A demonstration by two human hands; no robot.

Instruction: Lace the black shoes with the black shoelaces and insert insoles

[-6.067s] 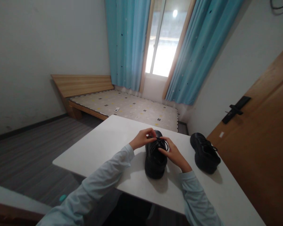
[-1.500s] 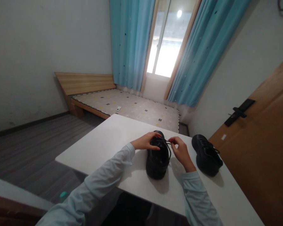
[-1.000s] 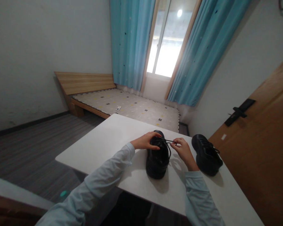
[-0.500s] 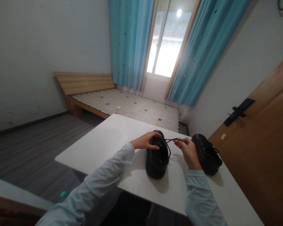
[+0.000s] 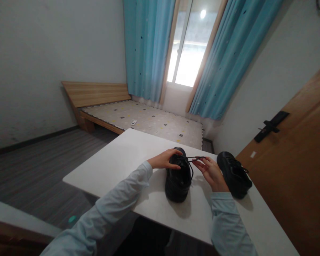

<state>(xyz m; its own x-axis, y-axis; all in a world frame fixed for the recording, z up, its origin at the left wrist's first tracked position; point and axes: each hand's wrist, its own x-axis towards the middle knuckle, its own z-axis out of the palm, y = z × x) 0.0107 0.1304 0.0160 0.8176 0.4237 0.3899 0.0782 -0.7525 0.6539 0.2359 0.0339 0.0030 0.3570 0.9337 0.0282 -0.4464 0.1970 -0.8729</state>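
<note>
A black lace-up shoe [image 5: 177,187] stands on the white table [image 5: 114,163], its toe pointing away from me. My left hand [image 5: 164,159] grips it from the left side, thumb near the opening and fingers over the laced front. From the shoe's right side a black shoelace [image 5: 191,159] runs out taut to my right hand [image 5: 211,174], which pinches it between thumb and fingers. Another strand hangs in a loop beside the opening. Just right of my right hand sits the matching black shoe [image 5: 233,179], with its own laces on top.
Behind the table is a wooden bed [image 5: 96,93] with a patterned mattress [image 5: 154,119] and a small white object [image 5: 133,122] on it. A wooden door [image 5: 290,160] with a black handle [image 5: 271,126] stands close on the right. Blue curtains [image 5: 149,49] flank the window.
My right hand's fingers have shifted slightly left along the shoelace and opened out a little. My left hand and both shoes stay in place.
</note>
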